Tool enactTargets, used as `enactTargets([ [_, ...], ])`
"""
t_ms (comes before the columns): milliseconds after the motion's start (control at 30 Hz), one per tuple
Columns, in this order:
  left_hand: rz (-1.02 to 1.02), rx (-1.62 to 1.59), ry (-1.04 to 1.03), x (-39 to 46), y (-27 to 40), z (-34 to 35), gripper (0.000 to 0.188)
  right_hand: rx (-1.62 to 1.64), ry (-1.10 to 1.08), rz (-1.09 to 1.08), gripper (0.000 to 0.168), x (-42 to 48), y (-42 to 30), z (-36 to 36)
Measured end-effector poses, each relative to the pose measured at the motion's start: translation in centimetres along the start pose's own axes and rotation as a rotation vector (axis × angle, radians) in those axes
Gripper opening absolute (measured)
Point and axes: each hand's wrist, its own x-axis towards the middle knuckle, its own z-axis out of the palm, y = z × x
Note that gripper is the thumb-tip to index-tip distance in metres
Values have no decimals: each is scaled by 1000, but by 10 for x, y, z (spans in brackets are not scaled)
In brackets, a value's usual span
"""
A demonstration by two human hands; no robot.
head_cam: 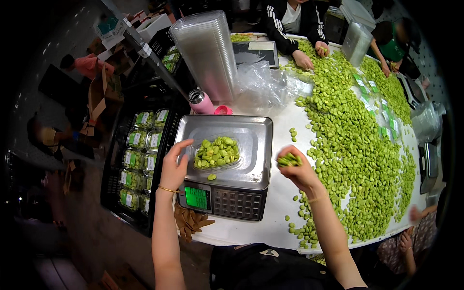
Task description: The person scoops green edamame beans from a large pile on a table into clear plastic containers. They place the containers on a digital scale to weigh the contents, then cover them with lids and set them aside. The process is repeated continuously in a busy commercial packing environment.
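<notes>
A clear plastic tray (235,159) filled with shelled green broad beans (216,152) rests on the steel pan (250,141) of a digital weighing scale, whose display (196,197) glows green. One loose bean (211,177) lies on the pan just in front of the tray. My left hand (175,165) is beside the tray's left end, fingers apart and holding nothing. To the right of the scale, my right hand (299,168) is closed around a handful of broad beans (289,160), held above the white table. A large heap of beans (357,166) spreads beyond that hand.
Left of the scale, a black crate (116,181) holds several packed, labelled bean boxes (131,160). Behind it stand an uncapped pink bottle (201,103), a tall stack of clear trays (206,54) and plastic bags (261,85). Brown gloves (190,221) lie in front. Co-workers' hands (303,59) touch beans across the table.
</notes>
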Motion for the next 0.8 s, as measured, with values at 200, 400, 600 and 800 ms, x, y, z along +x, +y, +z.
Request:
enactTargets([
  [200, -66, 12, 261, -51, -33, -4, 20, -383, 434, 107, 35, -121, 33, -89],
  [400, 27, 147, 46, -65, -6, 33, 23, -694, 610, 200, 31, -181, 40, -109],
  [600, 175, 320, 71, -57, 2, 75, 17, -1047, 564, 17, 28, -187, 47, -133],
  [800, 118, 389, 141, -61, -4, 87, 14, -1402, 596, 127, 50, -190, 27, -115],
])
